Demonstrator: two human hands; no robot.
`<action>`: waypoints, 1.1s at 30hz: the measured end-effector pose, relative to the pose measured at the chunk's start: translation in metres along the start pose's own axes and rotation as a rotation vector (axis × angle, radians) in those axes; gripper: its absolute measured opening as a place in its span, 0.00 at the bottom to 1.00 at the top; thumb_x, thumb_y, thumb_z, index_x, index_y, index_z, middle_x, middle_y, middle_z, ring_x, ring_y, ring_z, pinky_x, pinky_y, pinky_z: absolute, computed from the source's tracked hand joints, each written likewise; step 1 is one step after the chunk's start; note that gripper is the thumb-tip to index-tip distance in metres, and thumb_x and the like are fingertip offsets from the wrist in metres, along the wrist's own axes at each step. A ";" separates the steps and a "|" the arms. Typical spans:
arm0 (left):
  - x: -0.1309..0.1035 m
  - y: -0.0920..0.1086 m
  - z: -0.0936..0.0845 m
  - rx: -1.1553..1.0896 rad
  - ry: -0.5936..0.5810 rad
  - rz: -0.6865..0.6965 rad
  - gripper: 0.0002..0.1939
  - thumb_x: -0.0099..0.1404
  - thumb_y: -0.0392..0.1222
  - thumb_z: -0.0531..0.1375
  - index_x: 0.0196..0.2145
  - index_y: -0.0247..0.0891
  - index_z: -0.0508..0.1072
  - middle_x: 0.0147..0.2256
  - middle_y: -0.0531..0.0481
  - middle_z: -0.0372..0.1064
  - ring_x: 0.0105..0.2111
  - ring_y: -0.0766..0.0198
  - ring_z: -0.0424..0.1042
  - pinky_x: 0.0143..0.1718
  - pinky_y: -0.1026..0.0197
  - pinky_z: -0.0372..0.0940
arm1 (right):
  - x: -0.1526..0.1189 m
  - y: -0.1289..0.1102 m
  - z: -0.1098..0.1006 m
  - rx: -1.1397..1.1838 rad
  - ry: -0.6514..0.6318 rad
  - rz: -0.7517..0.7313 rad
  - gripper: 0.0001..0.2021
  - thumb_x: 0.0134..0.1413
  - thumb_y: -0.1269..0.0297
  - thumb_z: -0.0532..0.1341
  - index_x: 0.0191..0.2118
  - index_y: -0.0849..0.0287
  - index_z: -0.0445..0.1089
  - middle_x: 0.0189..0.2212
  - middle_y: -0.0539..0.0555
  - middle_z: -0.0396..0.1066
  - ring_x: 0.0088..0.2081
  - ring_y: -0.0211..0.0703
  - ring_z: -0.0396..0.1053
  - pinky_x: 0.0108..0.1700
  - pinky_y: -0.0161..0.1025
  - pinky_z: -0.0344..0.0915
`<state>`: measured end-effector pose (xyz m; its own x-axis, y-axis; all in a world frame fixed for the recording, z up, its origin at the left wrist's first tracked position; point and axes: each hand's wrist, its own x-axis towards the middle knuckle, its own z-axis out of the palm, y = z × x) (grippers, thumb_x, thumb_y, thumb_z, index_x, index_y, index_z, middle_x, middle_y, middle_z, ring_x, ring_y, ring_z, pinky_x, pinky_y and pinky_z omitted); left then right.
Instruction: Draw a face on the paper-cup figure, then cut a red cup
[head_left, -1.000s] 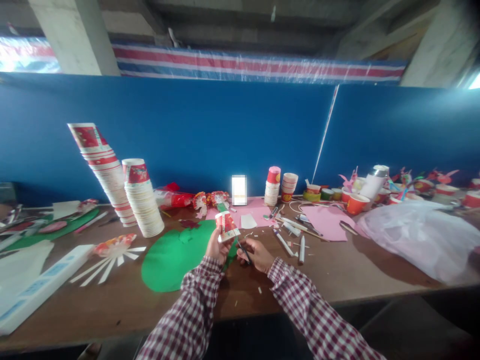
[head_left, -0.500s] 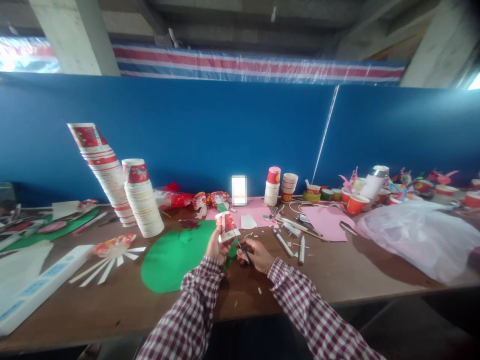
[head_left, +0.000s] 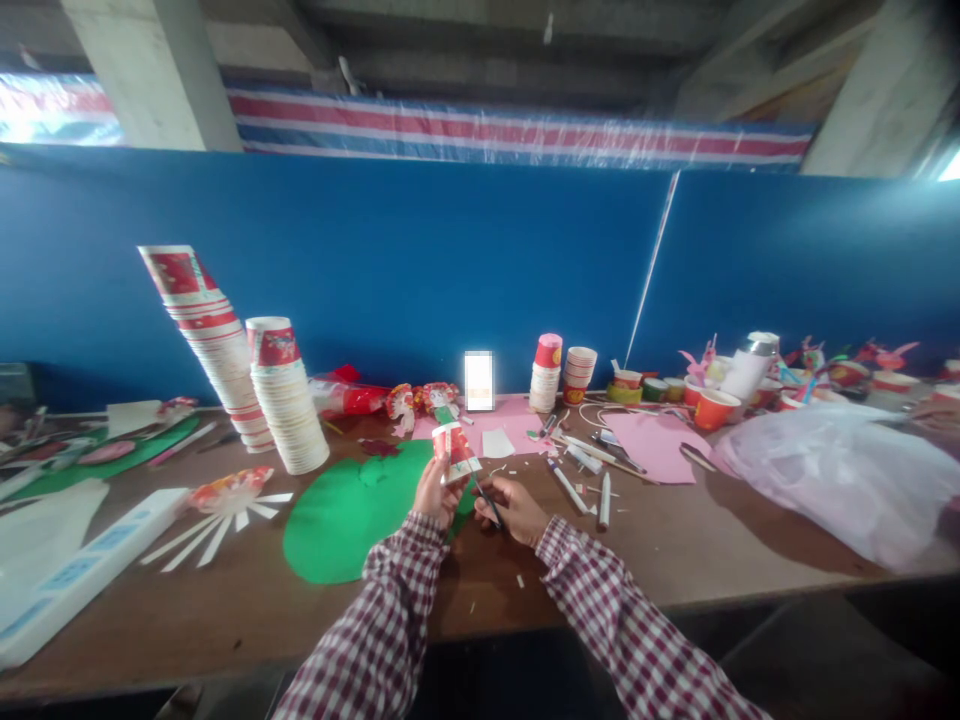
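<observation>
My left hand (head_left: 435,490) is closed around a red and white paper cup (head_left: 451,447), held tilted above the table with its white rim towards me. Close by on the right, my right hand (head_left: 514,508) grips dark-handled scissors (head_left: 491,508). Their tip reaches the lower right edge of the cup; the blades are mostly hidden. Beneath my left hand lies a round green sheet (head_left: 337,525). A cup cut into white strips (head_left: 217,520) rests flat to the left.
Tall paper cup stacks (head_left: 285,420) stand at the back left, shorter stacks (head_left: 545,380) at the back centre. Markers (head_left: 568,487) and paper scraps lie right of my hands, near pink paper (head_left: 652,445). A plastic bag (head_left: 832,470) and a white bottle (head_left: 750,365) occupy the right side.
My hands, the cup and the scissors stay almost where they were. A blurred skin-toned shape has come in at the far right edge.
</observation>
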<state>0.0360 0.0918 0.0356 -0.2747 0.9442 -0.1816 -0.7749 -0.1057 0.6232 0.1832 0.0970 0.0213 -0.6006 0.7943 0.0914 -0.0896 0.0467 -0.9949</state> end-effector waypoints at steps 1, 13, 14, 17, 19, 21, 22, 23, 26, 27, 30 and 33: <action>0.000 0.000 0.000 -0.001 -0.001 -0.001 0.09 0.58 0.40 0.63 0.35 0.34 0.69 0.27 0.49 0.72 0.23 0.66 0.73 0.26 0.66 0.70 | 0.000 0.000 0.000 -0.001 0.001 -0.002 0.24 0.41 0.48 0.67 0.38 0.61 0.67 0.26 0.50 0.68 0.26 0.38 0.68 0.27 0.36 0.66; 0.003 -0.001 -0.003 -0.014 -0.011 -0.026 0.11 0.61 0.43 0.61 0.38 0.33 0.69 0.28 0.48 0.72 0.24 0.66 0.73 0.27 0.65 0.70 | 0.001 0.001 -0.001 -0.026 -0.007 -0.023 0.23 0.43 0.49 0.66 0.39 0.61 0.67 0.26 0.50 0.69 0.26 0.38 0.68 0.27 0.35 0.66; 0.003 0.000 -0.003 -0.016 -0.009 -0.028 0.11 0.61 0.43 0.61 0.38 0.33 0.69 0.28 0.48 0.72 0.24 0.66 0.73 0.27 0.65 0.70 | 0.001 0.001 -0.001 -0.032 -0.005 -0.023 0.22 0.42 0.49 0.67 0.39 0.61 0.67 0.25 0.50 0.69 0.26 0.38 0.68 0.27 0.35 0.66; 0.003 0.000 -0.002 -0.022 0.005 -0.031 0.09 0.63 0.42 0.59 0.37 0.33 0.69 0.28 0.48 0.72 0.24 0.66 0.72 0.27 0.65 0.70 | 0.001 0.001 -0.001 -0.040 -0.007 -0.016 0.22 0.42 0.51 0.67 0.39 0.61 0.67 0.25 0.50 0.69 0.26 0.38 0.68 0.27 0.35 0.66; 0.002 0.001 -0.002 -0.026 0.016 -0.034 0.07 0.64 0.41 0.57 0.37 0.33 0.69 0.27 0.48 0.71 0.24 0.66 0.72 0.28 0.65 0.70 | 0.001 0.001 -0.001 -0.029 -0.010 -0.011 0.21 0.42 0.52 0.67 0.39 0.61 0.67 0.25 0.50 0.69 0.25 0.38 0.68 0.26 0.35 0.66; 0.002 0.002 -0.001 -0.033 0.028 -0.035 0.07 0.65 0.40 0.56 0.37 0.33 0.69 0.27 0.48 0.72 0.24 0.66 0.72 0.28 0.65 0.70 | 0.001 0.002 -0.001 -0.011 -0.006 -0.008 0.22 0.42 0.51 0.67 0.39 0.60 0.67 0.26 0.50 0.68 0.26 0.38 0.68 0.26 0.35 0.66; 0.001 0.002 0.000 -0.036 0.034 -0.036 0.07 0.65 0.40 0.56 0.37 0.33 0.69 0.27 0.48 0.72 0.24 0.66 0.73 0.28 0.65 0.70 | 0.001 0.002 -0.001 -0.003 -0.003 -0.005 0.22 0.42 0.51 0.67 0.39 0.61 0.67 0.26 0.50 0.68 0.26 0.38 0.68 0.26 0.35 0.66; 0.001 0.002 0.001 -0.039 0.040 -0.038 0.08 0.66 0.40 0.55 0.37 0.32 0.69 0.28 0.47 0.72 0.24 0.66 0.73 0.28 0.65 0.70 | 0.001 0.001 -0.001 0.001 0.001 0.001 0.22 0.41 0.50 0.68 0.39 0.61 0.67 0.26 0.50 0.68 0.26 0.38 0.68 0.26 0.35 0.66; 0.000 0.004 0.002 -0.044 0.053 -0.046 0.09 0.67 0.40 0.54 0.37 0.31 0.70 0.28 0.46 0.72 0.24 0.66 0.73 0.28 0.65 0.70 | 0.001 0.001 0.000 -0.002 0.007 0.010 0.23 0.40 0.51 0.68 0.38 0.61 0.67 0.26 0.50 0.69 0.25 0.38 0.68 0.26 0.35 0.66; 0.000 0.004 0.002 -0.046 0.056 -0.048 0.10 0.67 0.40 0.53 0.37 0.31 0.70 0.29 0.46 0.73 0.24 0.66 0.73 0.28 0.65 0.70 | 0.001 0.001 0.000 -0.004 0.007 0.009 0.22 0.40 0.52 0.69 0.38 0.61 0.67 0.26 0.50 0.69 0.26 0.38 0.68 0.26 0.35 0.66; 0.000 0.004 0.001 -0.049 0.059 -0.054 0.09 0.66 0.40 0.54 0.37 0.31 0.70 0.28 0.46 0.73 0.24 0.65 0.73 0.28 0.64 0.70 | 0.001 0.001 -0.001 0.000 -0.001 0.000 0.22 0.40 0.52 0.69 0.39 0.62 0.67 0.26 0.51 0.69 0.26 0.38 0.68 0.26 0.35 0.67; 0.000 0.003 0.000 -0.055 0.060 -0.057 0.09 0.65 0.40 0.56 0.38 0.31 0.70 0.28 0.46 0.73 0.24 0.65 0.73 0.28 0.63 0.70 | 0.001 0.002 -0.002 0.011 -0.007 -0.003 0.23 0.41 0.51 0.68 0.39 0.62 0.66 0.26 0.51 0.69 0.26 0.38 0.68 0.26 0.34 0.66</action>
<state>0.0335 0.0919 0.0380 -0.2620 0.9289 -0.2616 -0.8196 -0.0711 0.5685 0.1837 0.0987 0.0191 -0.6058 0.7900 0.0948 -0.0998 0.0427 -0.9941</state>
